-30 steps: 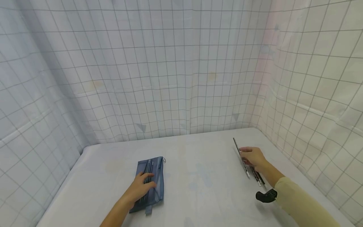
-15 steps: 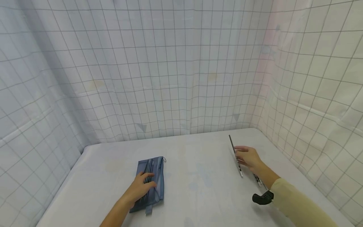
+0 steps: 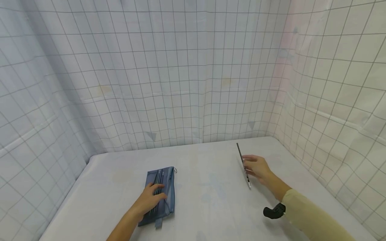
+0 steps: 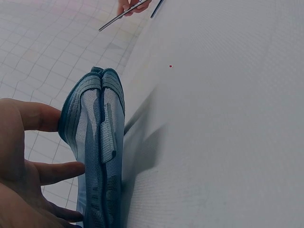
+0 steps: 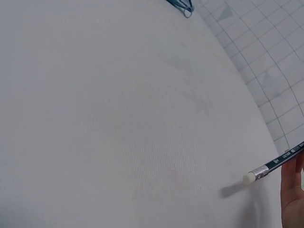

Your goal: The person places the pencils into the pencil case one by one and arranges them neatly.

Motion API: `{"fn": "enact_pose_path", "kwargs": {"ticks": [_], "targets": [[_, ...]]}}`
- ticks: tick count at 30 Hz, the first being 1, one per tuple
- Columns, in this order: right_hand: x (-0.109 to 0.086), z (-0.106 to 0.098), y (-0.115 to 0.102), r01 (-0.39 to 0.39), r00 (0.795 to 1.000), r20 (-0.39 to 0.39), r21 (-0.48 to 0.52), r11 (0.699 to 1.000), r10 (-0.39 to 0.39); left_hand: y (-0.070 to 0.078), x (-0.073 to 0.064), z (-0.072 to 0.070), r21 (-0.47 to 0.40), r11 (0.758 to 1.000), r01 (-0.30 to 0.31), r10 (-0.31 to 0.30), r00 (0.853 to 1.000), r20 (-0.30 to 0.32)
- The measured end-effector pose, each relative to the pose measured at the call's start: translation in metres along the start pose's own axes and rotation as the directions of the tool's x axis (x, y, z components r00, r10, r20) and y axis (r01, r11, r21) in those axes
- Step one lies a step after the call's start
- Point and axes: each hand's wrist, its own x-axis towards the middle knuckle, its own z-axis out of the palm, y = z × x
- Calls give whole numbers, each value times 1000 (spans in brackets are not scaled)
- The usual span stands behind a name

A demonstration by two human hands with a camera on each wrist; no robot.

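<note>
My left hand (image 3: pixel 149 198) rests on a blue mesh pencil case (image 3: pixel 169 190), its fingers spread over the top face. Several thin pencils show through or on the mesh beside the fingers. In the left wrist view the thumb and fingertips touch the zipped side of the case (image 4: pixel 90 123), not curled round it. At the right, my right hand (image 3: pixel 256 168) pinches a dark pencil (image 3: pixel 240 154) above the table. The right wrist view shows its white eraser end (image 5: pixel 249 178) and silver ferrule, with the fingers (image 5: pixel 290 190) behind.
A white cloth covers the table (image 3: pixel 208 187). Gridded curtains (image 3: pixel 187 83) hang along the back and both sides. A black strap piece (image 3: pixel 274 211) sticks out at the right sleeve. Another dark pencil (image 4: pixel 156 8) lies near the right hand.
The right hand has moved left with the pencil, away from the other pencils, which the right arm now covers in the head view. The left hand and the case have stayed put.
</note>
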Motion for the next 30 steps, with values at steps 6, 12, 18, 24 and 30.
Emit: {"fn": "enact_pose_path", "kwargs": {"ticks": [6,12,18,24,30], "targets": [[-1,9,-2,-1,1000,2,22,1000,1,0,2,0,10,1000,5,-5,1000,3],[2,18,0,-8,1000,-11,10,1000,8,-2,3,0,16,1000,-5,5,1000,1],[3,33,1,-17,1000,0,32,999,17,-4,4,0,13,1000,3,-3,1000,0],[4,48,1,-28,999,28,58,998,26,-3,4,1,21,1000,21,-21,1000,2],[6,62,2,-36,998,52,99,994,31,-2,4,1,38,999,18,-19,1000,1]]}}
